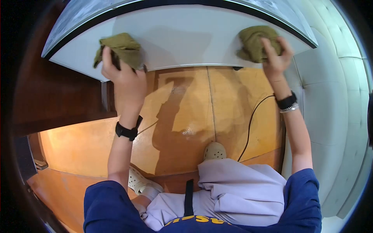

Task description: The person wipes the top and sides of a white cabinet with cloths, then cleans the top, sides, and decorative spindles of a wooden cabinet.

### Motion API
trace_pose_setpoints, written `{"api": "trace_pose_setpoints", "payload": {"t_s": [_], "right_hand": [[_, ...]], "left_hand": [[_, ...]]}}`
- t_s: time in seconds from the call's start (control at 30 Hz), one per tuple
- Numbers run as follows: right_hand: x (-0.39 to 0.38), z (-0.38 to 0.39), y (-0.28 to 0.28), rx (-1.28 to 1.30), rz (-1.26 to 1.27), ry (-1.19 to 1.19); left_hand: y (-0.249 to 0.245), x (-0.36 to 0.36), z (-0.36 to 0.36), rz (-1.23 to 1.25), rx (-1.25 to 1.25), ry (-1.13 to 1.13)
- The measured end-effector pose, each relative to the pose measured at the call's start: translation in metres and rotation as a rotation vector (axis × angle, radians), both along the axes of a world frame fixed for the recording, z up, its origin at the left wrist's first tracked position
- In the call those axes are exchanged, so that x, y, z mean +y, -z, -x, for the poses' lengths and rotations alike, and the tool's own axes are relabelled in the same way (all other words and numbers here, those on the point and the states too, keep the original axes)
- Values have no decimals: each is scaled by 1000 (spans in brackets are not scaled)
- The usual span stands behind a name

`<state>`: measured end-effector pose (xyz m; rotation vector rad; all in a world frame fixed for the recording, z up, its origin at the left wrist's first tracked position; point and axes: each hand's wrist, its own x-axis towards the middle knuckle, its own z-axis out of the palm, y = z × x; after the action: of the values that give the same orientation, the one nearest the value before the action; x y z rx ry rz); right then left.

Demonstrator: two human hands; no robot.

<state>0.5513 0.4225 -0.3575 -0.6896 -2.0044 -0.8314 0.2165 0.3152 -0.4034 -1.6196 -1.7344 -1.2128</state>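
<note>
- The crumpled olive-green fabric cloth (125, 43) lies just beyond the left hand (128, 83), against the flat white panel (178, 42); its longer spread runs slantwise, from a loose corner outside the fingers inward and away from the wearer.
- The bunched olive-green fabric wad (254, 42) lies beyond and slightly inward of the right hand (276, 64), on the same panel; it is rounded, with no clear long axis.
- Each hand is nearest its own piece, and the two are well apart, with bare panel between them.
- The left hand holds the cloth in partly curled fingers; the right holds the wad under bent, slightly parted fingers. How tight either grip is, I cannot tell.
- Beyond both hands runs the panel's black edge strip (185, 5).
- Below and between the wrists is the orange-brown floor (186, 112).
</note>
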Motion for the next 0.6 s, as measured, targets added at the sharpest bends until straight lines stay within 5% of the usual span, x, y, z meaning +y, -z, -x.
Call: {"api": "trace_pose_setpoints", "payload": {"t_s": [0.07,0.1,0.13,0.2,0.23,0.3,0.4,0.6], "right_hand": [[-7,11,24,-127,152,-75],[-21,16,21,-130,996,183],[-19,13,34,-122,1000,180],[-11,-1,75,-842,384,-172],[-11,-7,86,-829,380,-192],[-14,-19,101,-863,555,-131],[-24,-24,123,-561,990,-71],[-63,31,135,-526,1288,-124]], "left_hand": [[21,-2,-11,96,5,52],[40,-1,-13,133,102,93],[62,1,-15,173,201,134],[97,-4,-17,275,320,264],[102,-7,-18,317,309,312],[109,-17,-17,485,296,352],[111,-34,-3,658,280,336],[82,-71,26,960,-65,512]]}}
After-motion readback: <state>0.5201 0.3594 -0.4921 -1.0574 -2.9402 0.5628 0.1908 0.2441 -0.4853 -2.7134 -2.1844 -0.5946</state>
